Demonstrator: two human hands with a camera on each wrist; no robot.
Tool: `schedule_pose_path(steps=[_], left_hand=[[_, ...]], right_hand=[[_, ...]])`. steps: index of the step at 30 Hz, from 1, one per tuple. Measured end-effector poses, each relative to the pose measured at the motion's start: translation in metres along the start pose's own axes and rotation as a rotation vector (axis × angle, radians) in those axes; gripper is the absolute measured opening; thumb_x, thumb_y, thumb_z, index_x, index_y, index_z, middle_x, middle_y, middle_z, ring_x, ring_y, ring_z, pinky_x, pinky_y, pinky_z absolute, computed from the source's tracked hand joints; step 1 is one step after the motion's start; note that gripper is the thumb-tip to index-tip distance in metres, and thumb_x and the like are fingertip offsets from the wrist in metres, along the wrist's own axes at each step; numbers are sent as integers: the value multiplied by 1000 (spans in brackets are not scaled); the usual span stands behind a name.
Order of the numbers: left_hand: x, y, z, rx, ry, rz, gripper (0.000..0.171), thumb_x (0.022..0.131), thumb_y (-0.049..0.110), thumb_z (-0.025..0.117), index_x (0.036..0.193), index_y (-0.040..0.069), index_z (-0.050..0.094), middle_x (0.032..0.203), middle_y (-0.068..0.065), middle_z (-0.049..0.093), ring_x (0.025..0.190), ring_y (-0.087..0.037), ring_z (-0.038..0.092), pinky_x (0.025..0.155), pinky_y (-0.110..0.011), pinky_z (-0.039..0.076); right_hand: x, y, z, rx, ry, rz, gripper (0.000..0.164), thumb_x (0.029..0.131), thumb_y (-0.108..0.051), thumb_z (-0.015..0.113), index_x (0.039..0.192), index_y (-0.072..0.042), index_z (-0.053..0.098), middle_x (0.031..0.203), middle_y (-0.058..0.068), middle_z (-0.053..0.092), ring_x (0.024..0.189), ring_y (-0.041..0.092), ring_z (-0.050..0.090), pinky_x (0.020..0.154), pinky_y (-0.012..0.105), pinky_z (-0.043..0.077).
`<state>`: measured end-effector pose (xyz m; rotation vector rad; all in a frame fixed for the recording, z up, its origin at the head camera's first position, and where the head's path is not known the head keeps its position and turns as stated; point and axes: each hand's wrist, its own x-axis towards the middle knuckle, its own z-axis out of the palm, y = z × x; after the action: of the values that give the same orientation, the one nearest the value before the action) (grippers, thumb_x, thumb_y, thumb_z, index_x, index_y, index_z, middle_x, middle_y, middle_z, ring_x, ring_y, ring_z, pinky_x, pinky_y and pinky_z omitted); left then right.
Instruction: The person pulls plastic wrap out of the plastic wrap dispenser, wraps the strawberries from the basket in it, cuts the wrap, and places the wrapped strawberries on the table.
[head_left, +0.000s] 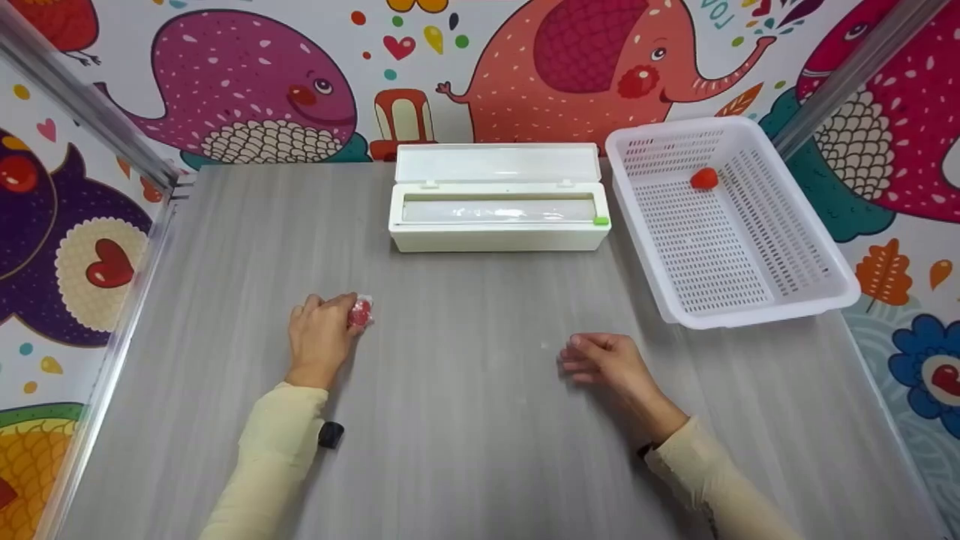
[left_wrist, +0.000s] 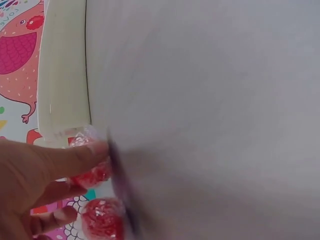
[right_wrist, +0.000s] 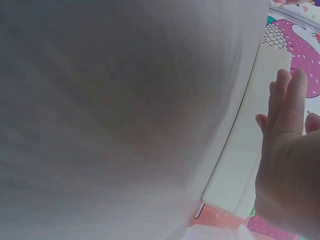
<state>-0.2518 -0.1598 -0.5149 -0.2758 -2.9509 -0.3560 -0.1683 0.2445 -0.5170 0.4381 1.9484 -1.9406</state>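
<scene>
My left hand (head_left: 319, 337) rests low over the left part of the table, its thumb and fingers pinching a red, roundish piece wrapped in clear film (head_left: 361, 311). In the left wrist view the thumb lies across that wrapped piece (left_wrist: 92, 172). A second red wrapped piece (left_wrist: 103, 220) sits just beside the fingertips there; the hand hides it in the head view. My right hand (head_left: 609, 361) holds nothing and hovers over the right-centre of the table, fingers extended, as the right wrist view also shows.
A white cling film box (head_left: 501, 238) stands at the back, lid raised, a film roll (head_left: 499, 211) inside and a green slider (head_left: 601, 221) at its right end. The white plastic basket (head_left: 757, 319) at right holds a small red-orange piece (head_left: 704, 178). Patterned walls border the grey table (head_left: 450, 420).
</scene>
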Motion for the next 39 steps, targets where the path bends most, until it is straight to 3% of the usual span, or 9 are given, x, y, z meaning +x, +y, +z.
schedule_pose_path(steps=[9, 12, 15, 18, 21, 26, 30, 36, 39], left_hand=[[1, 3, -3, 71, -54, 19, 75, 70, 32, 83, 135, 13, 51, 135, -20, 54, 116, -38, 51, 81, -47, 38], [6, 10, -7, 18, -7, 9, 77, 73, 35, 80, 138, 11, 48, 138, -22, 50, 122, -40, 47, 88, -50, 39], [19, 22, -11, -63, 62, 43, 63, 81, 33, 73, 134, 7, 52, 136, -20, 54, 122, -39, 49, 93, -51, 41], [41, 35, -14, -120, 111, 109, 46, 86, 24, 68, 128, 6, 58, 129, -17, 60, 118, -37, 54, 95, -51, 42], [68, 48, -15, -133, 136, 187, 37, 87, 13, 64, 123, 7, 61, 125, -16, 63, 114, -36, 57, 94, -50, 45], [112, 69, -11, -91, 47, 263, 32, 92, 7, 55, 123, 10, 62, 124, -12, 65, 114, -33, 59, 93, -49, 47], [140, 77, -5, -63, -74, 228, 30, 95, 7, 53, 123, 11, 63, 124, -9, 65, 115, -30, 58, 95, -47, 46], [163, 77, -4, -17, -184, 143, 30, 95, 11, 55, 123, 13, 63, 123, -10, 66, 114, -29, 56, 96, -46, 46], [170, 80, -6, 11, -203, 127, 28, 93, 17, 60, 121, 13, 65, 116, -12, 68, 108, -29, 57, 92, -45, 47]], right_hand=[[0, 0, -2, -86, -34, -16, 48, 95, -22, 58, 125, 15, 51, 99, 18, 73, 76, 14, 72, 66, 30, 58], [3, -11, -1, -356, -29, -154, 39, 93, -19, 60, 119, 10, 59, 103, 20, 71, 77, 11, 69, 67, 25, 56], [9, -40, 2, -705, 33, -391, 29, 89, -14, 63, 110, 5, 67, 100, 17, 72, 80, 16, 68, 70, 30, 55], [22, -76, 7, -995, 141, -627, 22, 87, -10, 63, 104, 2, 69, 95, 16, 73, 82, 27, 68, 73, 42, 54], [45, -106, 7, -1176, 237, -735, 22, 86, -8, 60, 104, 2, 67, 96, 18, 71, 86, 34, 67, 76, 47, 52], [91, -127, -1, -1345, 237, -607, 18, 91, -11, 53, 95, 4, 62, 104, 21, 68, 100, 38, 64, 89, 51, 48], [113, -135, -5, -1429, 179, -474, 22, 94, -15, 47, 86, 2, 59, 97, 22, 67, 97, 40, 62, 93, 56, 44], [128, -149, -4, -1408, 167, -402, 21, 95, -15, 47, 88, 1, 60, 91, 22, 67, 84, 37, 61, 79, 50, 47], [136, -153, -9, -1392, 164, -374, 20, 94, -12, 49, 98, 3, 60, 102, 24, 64, 93, 38, 60, 83, 50, 46]])
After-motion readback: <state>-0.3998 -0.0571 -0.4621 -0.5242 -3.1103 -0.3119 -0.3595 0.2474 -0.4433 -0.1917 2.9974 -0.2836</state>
